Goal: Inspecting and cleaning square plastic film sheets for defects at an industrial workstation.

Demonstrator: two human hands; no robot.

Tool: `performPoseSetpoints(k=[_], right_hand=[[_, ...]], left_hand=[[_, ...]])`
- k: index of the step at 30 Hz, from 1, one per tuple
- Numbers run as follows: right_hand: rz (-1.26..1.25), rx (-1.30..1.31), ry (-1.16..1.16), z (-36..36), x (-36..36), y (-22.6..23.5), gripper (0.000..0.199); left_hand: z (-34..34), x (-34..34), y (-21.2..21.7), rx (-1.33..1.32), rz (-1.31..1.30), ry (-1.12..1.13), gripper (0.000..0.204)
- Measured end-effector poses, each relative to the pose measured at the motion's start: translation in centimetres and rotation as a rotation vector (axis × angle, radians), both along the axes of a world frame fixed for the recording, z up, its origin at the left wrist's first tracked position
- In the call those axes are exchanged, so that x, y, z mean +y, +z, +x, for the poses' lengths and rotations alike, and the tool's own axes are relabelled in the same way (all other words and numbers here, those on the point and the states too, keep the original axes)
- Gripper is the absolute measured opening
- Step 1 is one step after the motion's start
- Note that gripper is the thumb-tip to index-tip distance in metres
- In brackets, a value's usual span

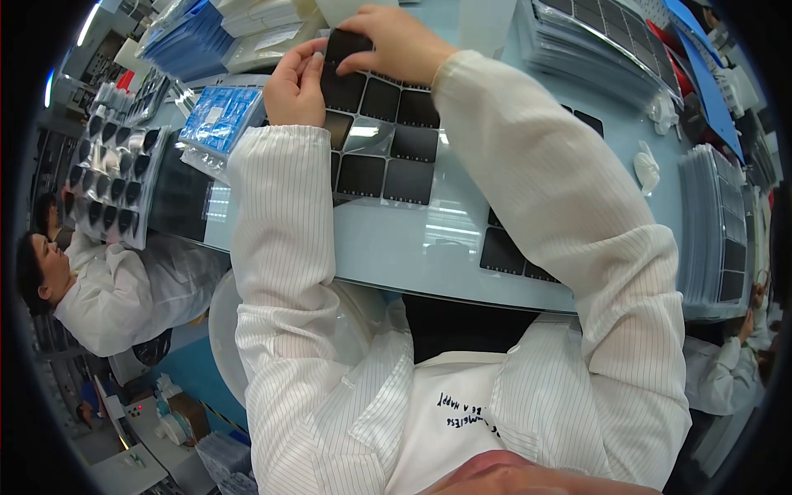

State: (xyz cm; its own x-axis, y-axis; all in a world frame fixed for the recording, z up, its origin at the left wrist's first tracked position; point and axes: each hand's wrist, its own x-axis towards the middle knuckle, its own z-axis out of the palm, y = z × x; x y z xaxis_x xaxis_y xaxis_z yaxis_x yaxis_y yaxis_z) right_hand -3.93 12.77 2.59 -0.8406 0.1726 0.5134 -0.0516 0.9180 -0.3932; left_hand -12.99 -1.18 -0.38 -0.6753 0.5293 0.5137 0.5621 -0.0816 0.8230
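Observation:
A clear tray (377,169) with several dark square plates in its compartments lies on the table in front of me. One compartment looks pale and shiny, without a dark plate. At the tray's far left corner, my right hand (398,48) grips a dark square plate (346,46) between thumb and fingers. Close against that plate's left edge is my left hand (294,89), its thumb and fingertips pinched together. What lies between those left fingertips is too small to tell. My right sleeve covers part of another tray of dark plates (503,250) near the table's front edge.
Left of my left forearm sits a blue-filled plastic pack (219,120). Stacked clear trays stand at the far right (594,62) and right edge (716,235). A crumpled white piece (647,168) lies nearby. At left, a co-worker (107,289) holds a sheet of dark lens-shaped pieces (111,177).

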Motion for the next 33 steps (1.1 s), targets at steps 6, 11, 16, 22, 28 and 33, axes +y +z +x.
performPoseSetpoints(k=[6, 11, 16, 22, 28, 33], right_hand=[[-0.033, 0.008, 0.135, 1.4, 0.0, 2.4, 0.043], [0.201, -0.014, -0.117, 3.3, -2.1, 3.8, 0.038], [-0.131, 0.052, 0.124, 3.2, 0.2, 2.7, 0.038], [-0.175, 0.217, 0.093, 4.1, -0.5, 1.5, 0.035], [-0.904, 0.295, 0.269, 9.5, 0.3, 4.3, 0.028], [-0.073, 0.021, -0.026, 22.3, -1.9, 1.3, 0.052]], left_hand=[[1.1, -0.5, 0.9, 0.116, 0.002, 0.048, 0.017], [0.9, 0.0, 0.7, 0.128, 0.029, 0.004, 0.017], [0.2, 0.5, -0.9, 0.055, -0.039, 0.091, 0.015], [-3.3, 0.8, -3.7, 0.147, -0.208, 0.162, 0.02], [-7.2, 1.1, -4.9, 0.143, -0.278, 0.327, 0.023], [-9.6, -0.7, -5.4, -0.029, -0.315, 0.303, 0.025]])
